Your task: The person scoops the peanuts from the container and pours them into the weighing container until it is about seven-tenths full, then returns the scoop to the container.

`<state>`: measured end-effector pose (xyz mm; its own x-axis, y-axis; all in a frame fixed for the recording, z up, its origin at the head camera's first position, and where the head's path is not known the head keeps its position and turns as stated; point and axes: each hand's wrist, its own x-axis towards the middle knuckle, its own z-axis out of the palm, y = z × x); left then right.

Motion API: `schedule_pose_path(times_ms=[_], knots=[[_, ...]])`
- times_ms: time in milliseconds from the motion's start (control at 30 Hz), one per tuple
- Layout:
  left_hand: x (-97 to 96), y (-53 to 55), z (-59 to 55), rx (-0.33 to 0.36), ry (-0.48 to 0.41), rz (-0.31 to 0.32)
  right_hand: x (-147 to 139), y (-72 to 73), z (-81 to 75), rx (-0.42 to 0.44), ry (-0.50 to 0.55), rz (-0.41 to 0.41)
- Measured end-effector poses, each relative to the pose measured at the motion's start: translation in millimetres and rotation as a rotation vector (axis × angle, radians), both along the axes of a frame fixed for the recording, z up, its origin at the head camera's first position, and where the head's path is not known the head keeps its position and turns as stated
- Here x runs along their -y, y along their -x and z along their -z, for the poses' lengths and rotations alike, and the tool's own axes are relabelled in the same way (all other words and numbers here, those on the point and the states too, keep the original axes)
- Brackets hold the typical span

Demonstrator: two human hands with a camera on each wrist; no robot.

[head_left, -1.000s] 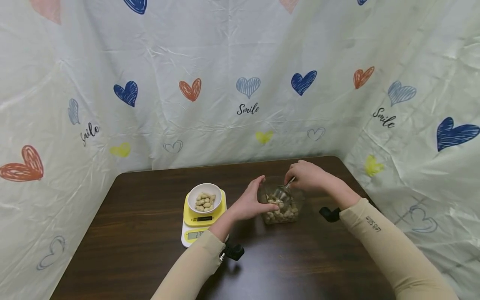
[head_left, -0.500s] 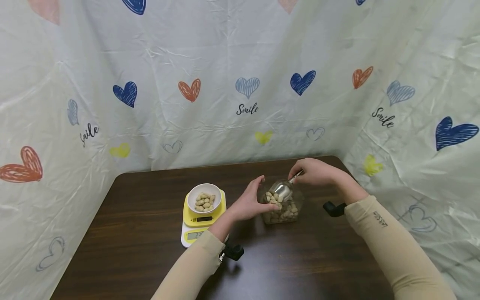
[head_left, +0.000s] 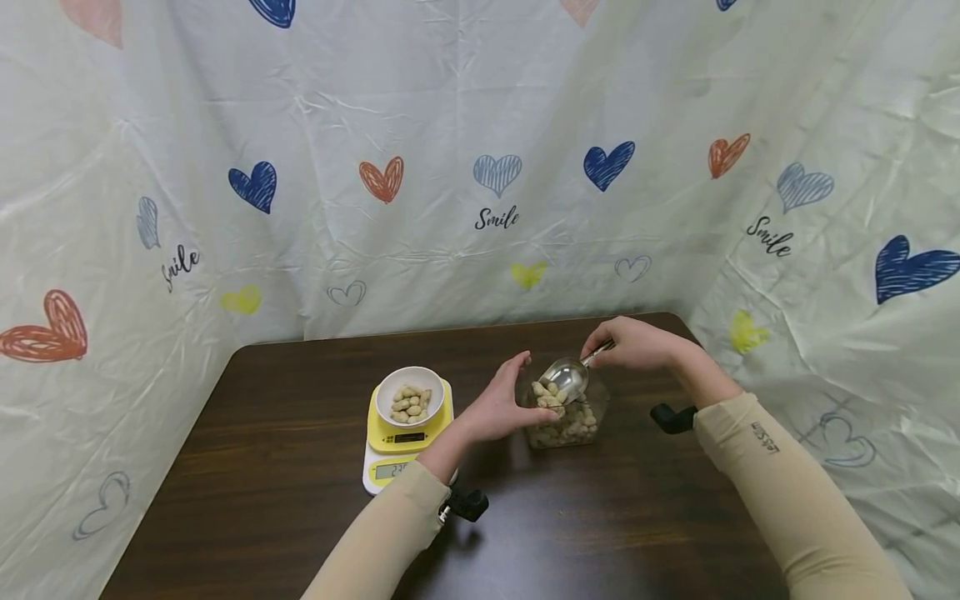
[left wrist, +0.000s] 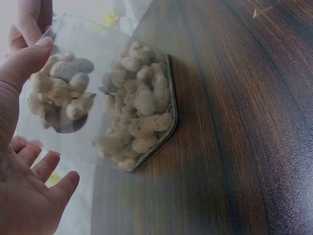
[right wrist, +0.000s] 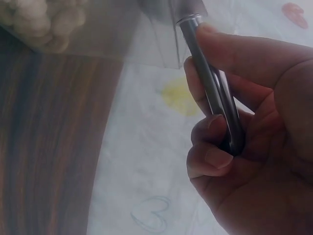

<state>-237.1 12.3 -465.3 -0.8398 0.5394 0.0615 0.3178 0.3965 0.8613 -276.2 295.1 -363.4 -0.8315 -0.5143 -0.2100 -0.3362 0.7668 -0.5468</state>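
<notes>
My left hand (head_left: 504, 406) holds a clear plastic container (left wrist: 105, 125) at its rim, thumb on one wall and fingers spread along another. Unshelled peanuts (left wrist: 142, 103) fill its lower part. With my right hand (right wrist: 254, 107) I grip the handle of a metal scoop (head_left: 566, 379). The scoop's bowl sits in the container's upper part, above the main heap, with several peanuts at its mouth. Through the clear wall in the left wrist view, the scooped peanuts (left wrist: 63, 88) show as a separate clump.
Left of the container, a yellow and white kitchen scale (head_left: 382, 446) bears a white bowl (head_left: 386, 392) with several peanuts inside. My left forearm partly covers its display. A patterned curtain (head_left: 420, 258) hangs behind the dark wooden table (head_left: 300, 467).
My right hand has moved slightly right, and the scoop has come up out of the heap with peanuts in it. My left hand keeps its place on the container.
</notes>
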Motion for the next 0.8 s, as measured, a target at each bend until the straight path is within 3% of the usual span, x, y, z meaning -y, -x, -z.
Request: schedule_pose_path(times_ms=[200, 467, 800], knots=[[0.0, -1.0, -1.6, -0.002, -0.003, 0.006, -6, 3.0, -1.6, 0.01, 0.036, 0.04], [-0.6, -0.6, -1.1, -0.008, 0.004, 0.008, -9, 0.7, -1.5, 0.03, 0.072, 0.032], [-1.5, -0.9, -0.1, -0.001, 0.005, -0.009, -18, -2.1, 5.2, 0.002, 0.091, 0.053]])
